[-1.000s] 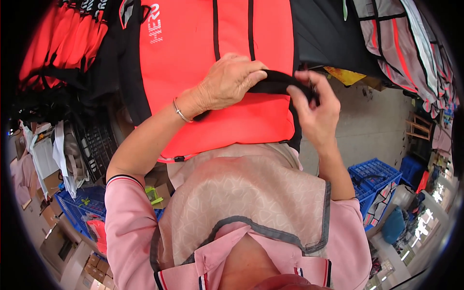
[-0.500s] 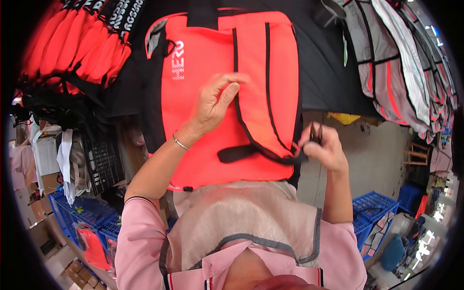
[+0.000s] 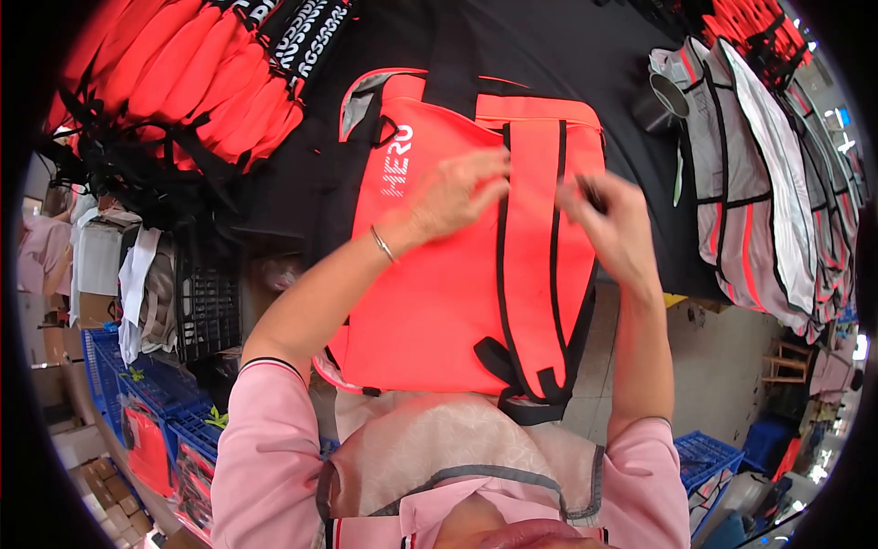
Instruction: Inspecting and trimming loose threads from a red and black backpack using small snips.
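A bright coral-red backpack (image 3: 430,311) with black edging lies on the black-covered table in front of me. Along its right side runs a padded shoulder strap (image 3: 532,247) in the same red, trimmed in black; a black webbing end (image 3: 495,359) sits near its lower end. My left hand (image 3: 457,194) hovers over the bag, fingers stretched toward the strap's left edge and thumb apart. At the strap's right edge, my right hand (image 3: 611,215) is closed around small dark thread snips (image 3: 592,194), mostly hidden by the blurred fingers.
Red pieces with black straps (image 3: 183,82) are heaped at the far left. Grey bag panels (image 3: 745,174) hang over the table's right side, beside a dark metal cup (image 3: 660,102). Blue crates (image 3: 151,393) stand low at the left, another (image 3: 706,462) at the right.
My right hand has moved up from the strap's lower end to its upper part. The left hand stays over the bag near the strap. The strap now lies straighter, and the view has shifted.
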